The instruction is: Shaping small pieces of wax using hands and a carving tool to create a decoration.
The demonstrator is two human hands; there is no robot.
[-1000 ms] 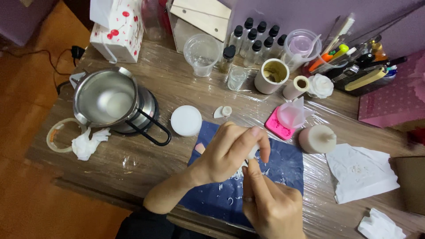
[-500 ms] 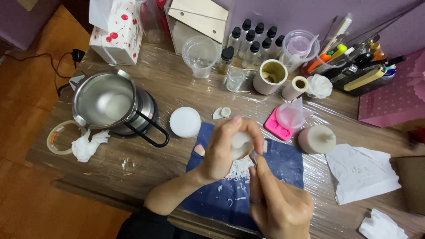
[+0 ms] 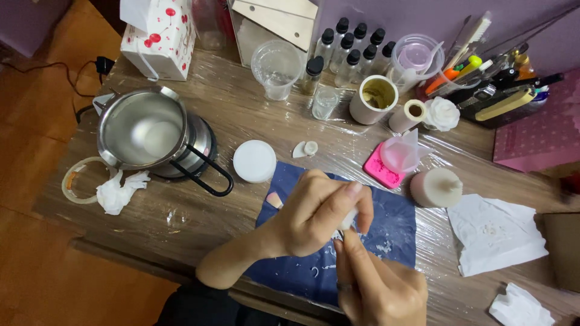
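Your left hand is curled tight around a small white lump; only a bit of it peeks out between your fingers, so its shape is hard to tell; it sits over the dark blue mat, which has white crumbs on it; your right hand comes up from below with a finger touching the lump; you cannot tell if that hand is pinching anything.

On the table to your left is a shiny metal pot with a black handle, and a pale round patch shows at its bottom; a clear plastic cup near the back looks to have nothing in it; a little glass jar stands beside it; a white mug has something yellowish inside; a clear cup is pink inside; small bottles with black caps stand in rows; a white round lid lies flat near the mat.
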